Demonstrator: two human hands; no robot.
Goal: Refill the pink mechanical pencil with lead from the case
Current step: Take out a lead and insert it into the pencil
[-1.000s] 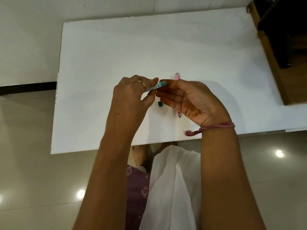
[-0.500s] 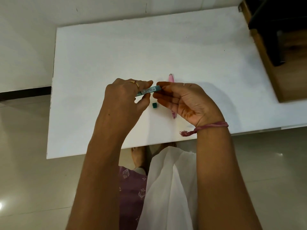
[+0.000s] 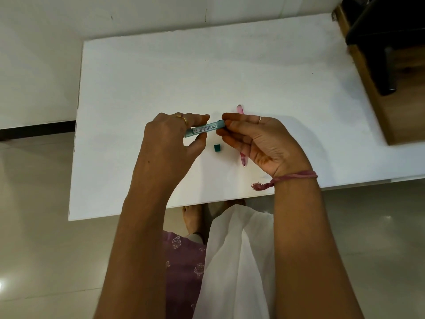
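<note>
My left hand (image 3: 170, 143) grips a slim teal lead case (image 3: 204, 130) and holds it level just above the white table (image 3: 230, 72). My right hand (image 3: 257, 143) pinches thumb and forefinger at the case's right end; any lead there is too thin to see. The case's small green cap (image 3: 216, 148) lies on the table below the gap between my hands. The pink mechanical pencil (image 3: 239, 109) lies on the table pointing away from me. My right hand hides its middle, and its near tip (image 3: 243, 161) shows below my palm.
A wooden cabinet (image 3: 377, 107) with a dark object on it stands against the table's right edge. Tiled floor lies to the left and below. My lap, in purple cloth and a white scarf (image 3: 236, 261), is under the table's near edge.
My hands have drawn slightly apart, so more of the teal case shows between them. The pencil and cap stay put on the table; the view has shifted a little.
</note>
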